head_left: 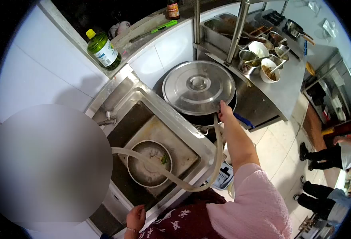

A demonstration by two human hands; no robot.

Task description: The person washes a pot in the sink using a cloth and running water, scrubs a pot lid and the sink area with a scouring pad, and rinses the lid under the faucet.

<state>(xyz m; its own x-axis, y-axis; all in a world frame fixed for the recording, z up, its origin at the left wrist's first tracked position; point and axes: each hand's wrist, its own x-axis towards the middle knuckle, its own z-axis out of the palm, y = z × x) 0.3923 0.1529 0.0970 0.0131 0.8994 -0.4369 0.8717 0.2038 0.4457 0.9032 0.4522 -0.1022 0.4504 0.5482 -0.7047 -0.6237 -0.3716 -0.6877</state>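
Observation:
At the right rim of a large round pot [234, 104], my right hand [224, 112] is closed round the upper end of a pale hose [218, 137]. A silvery metal lid [179, 87] with a central knob covers most of the pot, and my fingertips are beside its edge. The hose curves down and runs across the sink [183, 139] to the left. Under it in the basin is a round bowl [130, 169] with a bit of green in it. Low at the sink's front edge, my left hand [135, 218] has its fingers curled, with nothing visible in them.
A green bottle with a yellow cap [103, 51], a green-handled knife [163, 26] and a brown bottle [173, 10] stand or lie on the ledge. White bowls [270, 71] and metal pots crowd the right counter [279, 93]. Two people [323, 157] stand far right. A blurred disc hides the left.

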